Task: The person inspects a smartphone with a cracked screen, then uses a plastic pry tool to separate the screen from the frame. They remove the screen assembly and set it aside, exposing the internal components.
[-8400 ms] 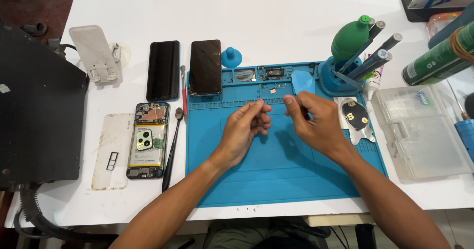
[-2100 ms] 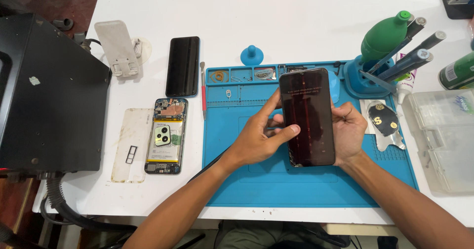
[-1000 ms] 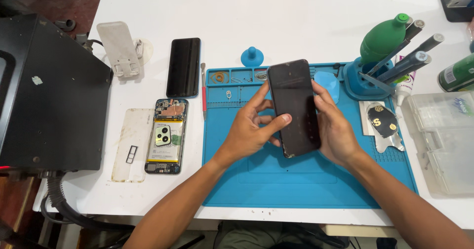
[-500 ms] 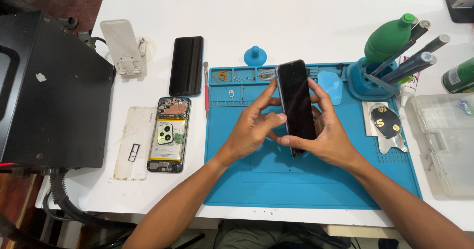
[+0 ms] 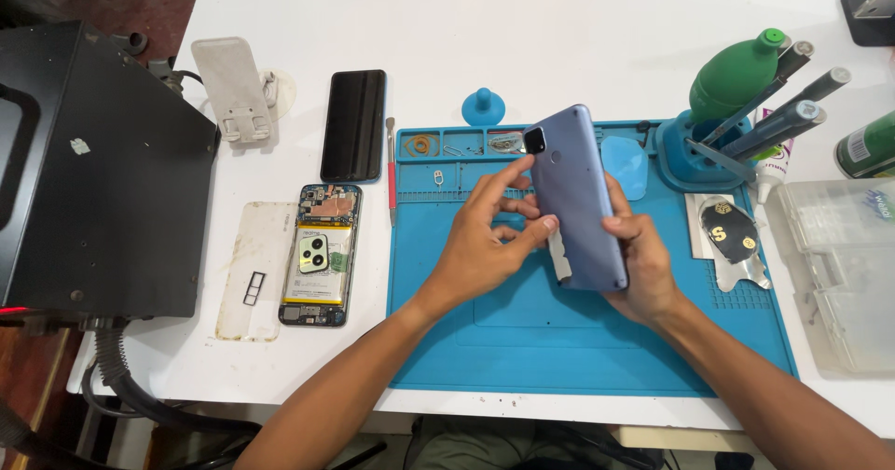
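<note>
Centrally, just right of the frame's middle, a blue-grey phone (image 5: pixel 578 200) is held above the blue work mat (image 5: pixel 522 339), its back with the dark camera block turned up towards the camera and its top end tilted toward the upper left. It is gripped by both hands: the left hand (image 5: pixel 485 241) is closed on the phone's left edge, thumb and fingers curled against it near a pale tab that hangs at the lower left edge, while the right hand (image 5: pixel 643 265) is wrapped round the right edge and lower end, with the thumb laid across the back. Behind the phone, on the mat, a light blue pick-shaped piece (image 5: pixel 625 164) is seen, and small parts are kept in the shallow trays along the mat's upper edge. A blue suction cup (image 5: pixel 483 108) stands just above the mat on the white table (image 5: pixel 559 22). To the right of the mat's top corner, a blue tool holder (image 5: pixel 690 153) with a green bottle (image 5: pixel 736 74) and several dark-handled tools is placed, and a clear plastic box (image 5: pixel 844 265) lies at the right edge. Left of the mat, a red-handled tool (image 5: pixel 391 173) is laid, then a dark phone screen (image 5: pixel 353 125), and below it an opened phone (image 5: pixel 319 254) with its battery exposed beside a pale back cover (image 5: pixel 252 267). A white stand (image 5: pixel 233 88) is set at the upper left, and a black box (image 5: pixel 93 172) fills the left edge.
</note>
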